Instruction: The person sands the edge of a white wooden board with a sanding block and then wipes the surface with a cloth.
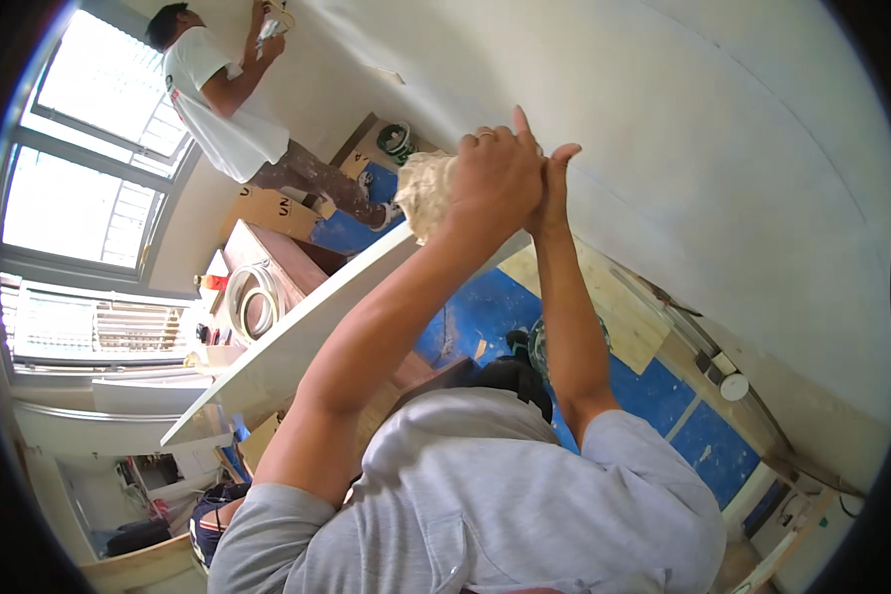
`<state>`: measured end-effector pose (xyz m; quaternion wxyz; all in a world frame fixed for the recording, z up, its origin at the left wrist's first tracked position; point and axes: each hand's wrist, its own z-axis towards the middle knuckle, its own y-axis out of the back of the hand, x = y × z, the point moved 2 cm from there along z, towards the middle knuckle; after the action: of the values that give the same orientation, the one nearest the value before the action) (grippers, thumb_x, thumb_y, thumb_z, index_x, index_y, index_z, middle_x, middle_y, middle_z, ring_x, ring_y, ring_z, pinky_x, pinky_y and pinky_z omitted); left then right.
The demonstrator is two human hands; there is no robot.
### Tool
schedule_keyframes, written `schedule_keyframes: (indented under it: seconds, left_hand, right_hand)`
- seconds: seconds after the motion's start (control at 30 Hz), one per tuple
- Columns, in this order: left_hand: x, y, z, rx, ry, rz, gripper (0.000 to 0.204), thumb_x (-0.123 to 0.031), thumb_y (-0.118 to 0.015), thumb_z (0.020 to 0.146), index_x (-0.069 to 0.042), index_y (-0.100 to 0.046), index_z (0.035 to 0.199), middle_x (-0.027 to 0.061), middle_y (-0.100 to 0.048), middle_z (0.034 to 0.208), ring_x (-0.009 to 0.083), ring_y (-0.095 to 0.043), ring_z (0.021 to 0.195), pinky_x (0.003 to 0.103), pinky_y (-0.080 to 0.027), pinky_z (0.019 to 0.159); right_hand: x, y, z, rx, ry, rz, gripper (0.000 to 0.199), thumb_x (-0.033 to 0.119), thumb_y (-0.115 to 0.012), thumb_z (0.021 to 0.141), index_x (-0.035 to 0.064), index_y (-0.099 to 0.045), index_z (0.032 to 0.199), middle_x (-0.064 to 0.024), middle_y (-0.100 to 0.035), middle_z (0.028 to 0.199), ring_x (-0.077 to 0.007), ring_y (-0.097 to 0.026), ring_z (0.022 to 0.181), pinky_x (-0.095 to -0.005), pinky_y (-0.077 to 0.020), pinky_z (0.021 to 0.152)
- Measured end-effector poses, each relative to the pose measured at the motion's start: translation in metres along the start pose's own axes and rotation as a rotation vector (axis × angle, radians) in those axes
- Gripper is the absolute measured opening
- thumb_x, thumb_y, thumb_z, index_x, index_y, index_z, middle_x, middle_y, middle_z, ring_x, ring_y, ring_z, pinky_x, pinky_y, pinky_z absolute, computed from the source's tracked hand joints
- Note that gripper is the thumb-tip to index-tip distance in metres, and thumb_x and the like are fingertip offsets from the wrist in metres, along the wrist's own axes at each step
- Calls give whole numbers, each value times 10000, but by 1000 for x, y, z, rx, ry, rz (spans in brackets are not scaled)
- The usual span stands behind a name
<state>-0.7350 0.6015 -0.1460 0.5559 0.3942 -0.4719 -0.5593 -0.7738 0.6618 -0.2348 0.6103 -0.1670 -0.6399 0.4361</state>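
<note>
My left hand (498,176) is raised in front of the pale wall, its fingers curled and its thumb pointing up. Against its outer side is a crumpled, beige, putty-like lump (425,195) with a rough surface. Whatever the left fingers close around is hidden behind the hand. My right hand (554,191) presses close against the left one, thumb stretched upward. Its fingers are mostly concealed behind the left hand.
A long white board (292,332) slants below my left arm. Beside it a coiled pale hose (254,302) rests on a wooden box. A co-worker in a white shirt (218,99) faces the wall at upper left. Blue sheeting (480,317) covers the floor; a bucket (396,141) stands in the corner.
</note>
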Motion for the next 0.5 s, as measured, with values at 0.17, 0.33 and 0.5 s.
schedule_keyframes:
  seconds: [0.17, 0.33, 0.5]
  left_hand:
    - [21, 17, -31, -31, 13, -194, 289, -314, -631, 1005, -31, -611, 1064, 170, -650, 1024, 363, -657, 1028, 472, -500, 903]
    - [121, 34, -165, 48, 206, -56, 372, -406, -697, 974, -55, -598, 1050, 136, -594, 987, 360, -616, 912, 508, -469, 821]
    - [305, 45, -416, -238, 444, 154, 448, -456, -502, 1053, -55, -695, 1000, 189, -667, 939, 408, -639, 874, 524, -450, 787]
  right_hand:
    - [-17, 17, 13, -66, 103, -98, 1037, 844, -265, 997, -17, -467, 1538, 13, -622, 958, -68, -557, 876, -218, -458, 786]
    - [-29, 29, 21, -188, 404, -512, 737, 641, -389, 1092, -13, -689, 1253, -7, -646, 843, -109, -508, 653, -218, -406, 656]
    - [-34, 42, 17, -20, 759, -1134, 284, 286, -619, 1053, 10, -663, 1004, -136, -687, 934, -303, -654, 765, -433, -504, 694]
